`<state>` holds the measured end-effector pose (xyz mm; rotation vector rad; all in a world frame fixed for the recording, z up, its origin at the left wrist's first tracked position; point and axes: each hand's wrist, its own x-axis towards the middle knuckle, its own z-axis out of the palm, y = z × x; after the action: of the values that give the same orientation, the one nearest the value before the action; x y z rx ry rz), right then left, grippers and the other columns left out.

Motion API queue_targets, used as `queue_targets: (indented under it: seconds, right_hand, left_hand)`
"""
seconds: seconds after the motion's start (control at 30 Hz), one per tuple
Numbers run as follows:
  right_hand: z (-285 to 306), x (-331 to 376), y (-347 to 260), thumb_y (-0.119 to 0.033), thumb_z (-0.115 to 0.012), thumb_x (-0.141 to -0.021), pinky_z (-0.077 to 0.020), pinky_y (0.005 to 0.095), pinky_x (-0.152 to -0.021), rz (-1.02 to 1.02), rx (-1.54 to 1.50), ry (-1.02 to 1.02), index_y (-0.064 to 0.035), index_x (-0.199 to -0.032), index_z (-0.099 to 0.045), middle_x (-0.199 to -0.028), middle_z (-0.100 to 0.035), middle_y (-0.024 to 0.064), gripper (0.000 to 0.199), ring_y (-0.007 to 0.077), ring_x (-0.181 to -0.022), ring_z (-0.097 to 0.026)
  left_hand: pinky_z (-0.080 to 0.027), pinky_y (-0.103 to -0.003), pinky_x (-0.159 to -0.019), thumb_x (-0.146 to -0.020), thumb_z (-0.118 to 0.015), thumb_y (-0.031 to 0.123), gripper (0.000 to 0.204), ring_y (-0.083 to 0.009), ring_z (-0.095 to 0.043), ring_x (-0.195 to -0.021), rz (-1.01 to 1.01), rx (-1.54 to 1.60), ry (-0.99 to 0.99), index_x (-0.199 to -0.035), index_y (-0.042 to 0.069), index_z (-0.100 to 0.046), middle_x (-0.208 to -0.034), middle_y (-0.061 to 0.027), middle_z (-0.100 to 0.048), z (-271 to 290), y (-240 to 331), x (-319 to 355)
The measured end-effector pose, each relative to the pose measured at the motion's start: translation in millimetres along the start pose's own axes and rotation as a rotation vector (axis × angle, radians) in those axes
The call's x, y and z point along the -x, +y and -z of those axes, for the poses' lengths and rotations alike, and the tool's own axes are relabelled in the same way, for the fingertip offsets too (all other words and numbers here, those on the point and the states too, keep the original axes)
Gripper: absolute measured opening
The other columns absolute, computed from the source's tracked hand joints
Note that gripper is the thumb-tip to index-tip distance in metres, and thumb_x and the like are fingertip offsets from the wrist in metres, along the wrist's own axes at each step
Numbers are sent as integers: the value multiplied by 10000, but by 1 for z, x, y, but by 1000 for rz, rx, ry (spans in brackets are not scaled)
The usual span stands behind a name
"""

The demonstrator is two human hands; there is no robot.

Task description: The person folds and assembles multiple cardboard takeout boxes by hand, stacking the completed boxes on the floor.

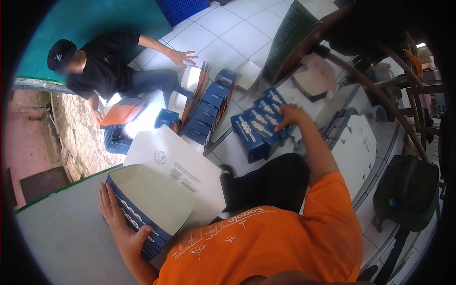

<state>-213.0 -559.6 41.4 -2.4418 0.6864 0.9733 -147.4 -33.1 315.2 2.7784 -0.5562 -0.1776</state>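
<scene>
A stack of nested blue cardboard boxes (pixel 137 213) with pale insides rests at my lower left, its white lid (pixel 175 166) folded out away from me. My left hand (pixel 118 223) lies along the blue outer wall, fingers stretched out and thumb apart. Farther right, a row of flattened-looking blue boxes (pixel 259 123) with white print stands on the tiled floor. My right hand (pixel 290 118) reaches out to its right side, with fingers bent over the edge of a box there.
Across from me a co-worker (pixel 107 71) sits, one hand spread above more rows of blue boxes (pixel 206 109) and the other at an orange-brown stack (pixel 122 113). A white cardboard sheet (pixel 354 147), a dark bag (pixel 407 190) and wooden furniture (pixel 380 95) are on my right. A blue crate (pixel 180 9) stands far back.
</scene>
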Motion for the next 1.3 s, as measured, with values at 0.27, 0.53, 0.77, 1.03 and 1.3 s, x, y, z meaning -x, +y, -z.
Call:
queue_targets:
  seconds: [0.27, 0.53, 0.77, 1.03, 1.3]
  right_hand:
    - [-2, -11, -26, -510, -921, -455, -177, 674, -1086, -305, 154, 55, -146, -1375, -480, -1504, -324, 211, 1084, 406, -1405, -280]
    - [-37, -18, -78, -135, -581, -861, -215, 579, -1126, 447, 447, 163, -300, -1256, -623, -1473, -412, 146, 430, 312, -1366, -381]
    - [-53, -4, -165, -522, -699, -752, -344, 584, -1015, 0, 306, 136, -58, -1181, -648, -1296, -556, 162, 634, 323, -1204, -511]
    - [-41, -21, -153, -652, -817, -520, -402, 593, -962, -317, 280, 147, -59, -1399, -401, -1382, -483, 200, 1138, 392, -1302, -441]
    - [-19, -15, -88, -660, -856, -454, -414, 541, -999, -419, 70, 168, -19, -1359, -454, -1351, -502, 193, 1180, 337, -1264, -493]
  left_hand:
    - [-100, -551, -1147, -629, -503, 886, 1249, -427, -195, -1434, -14, 27, 29, -1486, 3, -283, -1551, -225, -253, -3, -11, 4]
    - [-104, -547, -1150, -633, -495, 893, 1248, -426, -194, -1434, -35, 44, 33, -1485, 6, -283, -1553, -220, -251, -5, -17, 4]
    - [-104, -547, -1150, -628, -487, 903, 1259, -429, -189, -1434, -27, 75, 46, -1486, 5, -281, -1554, -223, -245, -5, -18, 7]
    - [-101, -549, -1150, -633, -473, 910, 1263, -430, -186, -1435, -11, 151, 68, -1489, 3, -273, -1553, -232, -238, -5, -26, 10]
    - [-97, -548, -1151, -633, -463, 915, 1261, -428, -190, -1435, -11, 167, 69, -1488, 6, -280, -1554, -228, -241, -7, -28, 8]
